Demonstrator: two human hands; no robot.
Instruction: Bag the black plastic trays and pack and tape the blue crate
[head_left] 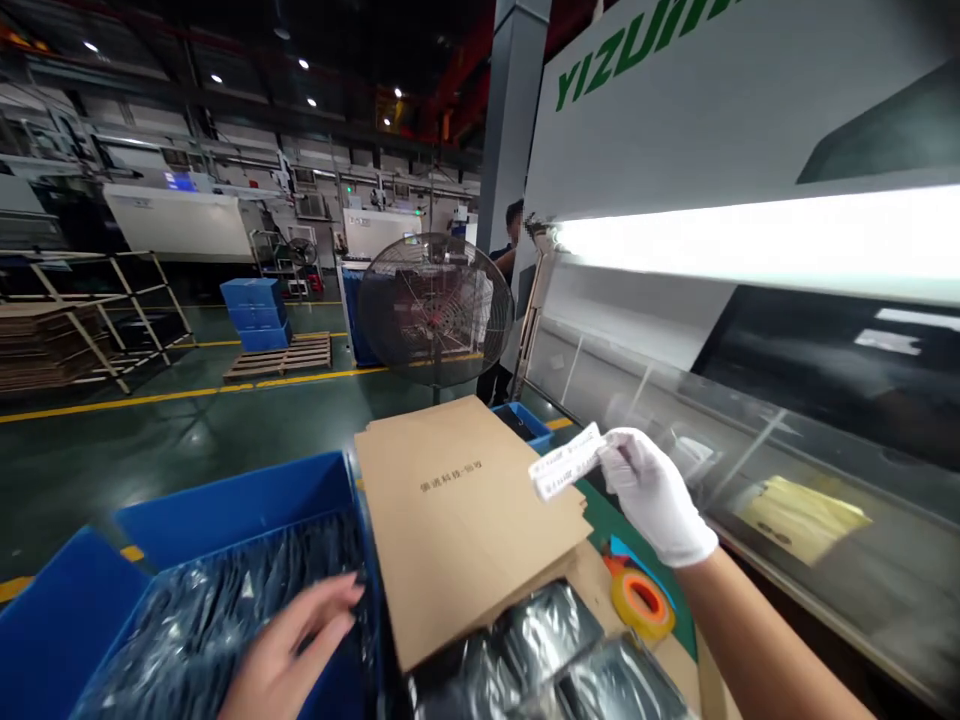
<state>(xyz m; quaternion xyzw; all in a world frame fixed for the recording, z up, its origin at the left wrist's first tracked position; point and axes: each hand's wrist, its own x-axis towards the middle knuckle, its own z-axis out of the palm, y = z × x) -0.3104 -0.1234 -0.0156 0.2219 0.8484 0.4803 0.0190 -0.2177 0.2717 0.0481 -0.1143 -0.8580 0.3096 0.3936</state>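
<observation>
My right hand (652,495), in a white glove, pinches a white paper label (566,463) with printed text by its right end, above the cardboard stack. My bare left hand (296,645) is slightly blurred and holds nothing, its fingers stretched out and the thumb apart. Under it stands a blue bin (232,500) packed with dark items in clear plastic bags (202,610). Flat brown cardboard sheets (457,500) with printed characters lie between my hands. In front of them are several dark items in clear wrapping (551,635).
A roll of yellow tape (643,603) lies below my right hand on the green table. Behind the sheets stands a large round fan (435,310), with a person (506,260) beyond it. A big white machine (720,130) rises on the right. Blue boxes (255,313) sit by a pallet (281,357).
</observation>
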